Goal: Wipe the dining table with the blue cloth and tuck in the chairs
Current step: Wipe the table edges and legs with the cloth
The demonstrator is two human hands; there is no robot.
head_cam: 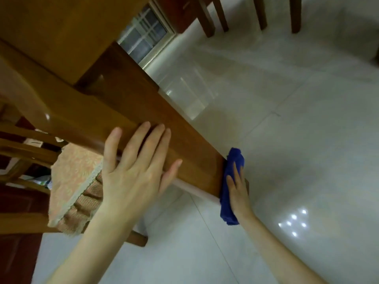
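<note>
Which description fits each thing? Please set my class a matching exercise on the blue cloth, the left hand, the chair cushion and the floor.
Things:
1. blue cloth
2. left hand
3. chair cushion
4. floor

Descriptions:
A. glossy pale tiles reflecting lights
B. pressed by the right hand against the end of the wooden board
C. peach-patterned, with pale trim
D. lying flat on the wooden board, fingers straight

Pairs: 1-B, 2-D, 3-C, 4-A
</note>
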